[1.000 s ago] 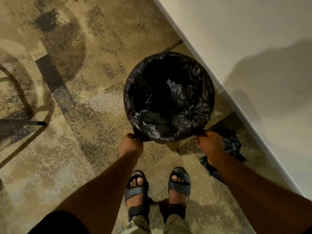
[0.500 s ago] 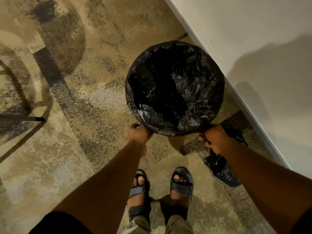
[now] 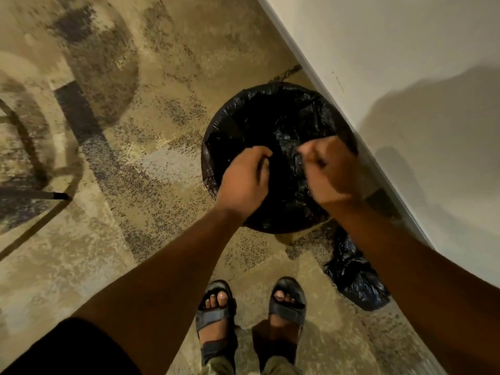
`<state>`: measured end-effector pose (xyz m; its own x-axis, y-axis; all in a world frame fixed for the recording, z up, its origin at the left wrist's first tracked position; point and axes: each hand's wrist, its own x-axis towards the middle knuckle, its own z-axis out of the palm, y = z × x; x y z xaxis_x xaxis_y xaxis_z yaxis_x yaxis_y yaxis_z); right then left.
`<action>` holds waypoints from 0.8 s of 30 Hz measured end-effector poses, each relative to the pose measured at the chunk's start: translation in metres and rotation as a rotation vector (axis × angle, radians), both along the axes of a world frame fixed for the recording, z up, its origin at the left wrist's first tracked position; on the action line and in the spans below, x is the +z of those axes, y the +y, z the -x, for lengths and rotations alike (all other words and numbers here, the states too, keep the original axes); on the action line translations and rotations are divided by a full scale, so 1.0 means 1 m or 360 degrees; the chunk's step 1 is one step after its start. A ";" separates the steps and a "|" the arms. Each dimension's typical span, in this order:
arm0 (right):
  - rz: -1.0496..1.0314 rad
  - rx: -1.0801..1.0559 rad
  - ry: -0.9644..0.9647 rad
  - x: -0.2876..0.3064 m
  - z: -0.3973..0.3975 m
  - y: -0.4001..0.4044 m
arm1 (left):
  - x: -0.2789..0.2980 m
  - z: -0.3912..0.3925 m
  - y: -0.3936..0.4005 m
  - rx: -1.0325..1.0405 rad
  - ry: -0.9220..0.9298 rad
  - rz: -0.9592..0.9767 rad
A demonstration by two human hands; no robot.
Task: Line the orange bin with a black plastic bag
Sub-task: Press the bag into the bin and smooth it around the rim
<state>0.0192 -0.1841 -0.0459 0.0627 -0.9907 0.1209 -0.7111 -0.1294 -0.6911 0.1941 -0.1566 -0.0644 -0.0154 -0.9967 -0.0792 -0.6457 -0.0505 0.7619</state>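
The round bin stands on the carpet against the wall, and only a sliver of its side (image 3: 290,236) shows under the rim. A black plastic bag (image 3: 243,123) covers its mouth and hangs down inside. My left hand (image 3: 243,180) hovers over the near left of the opening with its fingers curled. My right hand (image 3: 331,171) is over the right half, closed like a fist beside a raised fold of the plastic. Both hands are blurred, so I cannot tell if either one pinches the bag.
A white wall (image 3: 405,77) runs diagonally just right of the bin. A second crumpled black bag (image 3: 354,277) lies on the floor by the wall, near my right foot. A thin dark rod (image 3: 54,195) lies on the patterned carpet at the far left. My sandalled feet (image 3: 251,307) stand below the bin.
Both hands have left the bin's near rim and risen over the opening. The bin now sits closer to the wall.
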 end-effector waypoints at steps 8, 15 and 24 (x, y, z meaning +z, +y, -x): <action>-0.0814 0.1062 0.1870 -0.043 -0.013 -0.022 | -0.023 -0.011 -0.020 -0.1209 -0.1580 -0.1152; -0.1269 0.1193 0.2244 -0.029 -0.009 -0.024 | -0.008 -0.004 -0.032 -0.1253 -0.1549 -0.1334; -0.0864 0.1039 0.1331 -0.012 -0.036 0.009 | -0.022 0.009 -0.068 -0.1006 -0.0805 -0.0504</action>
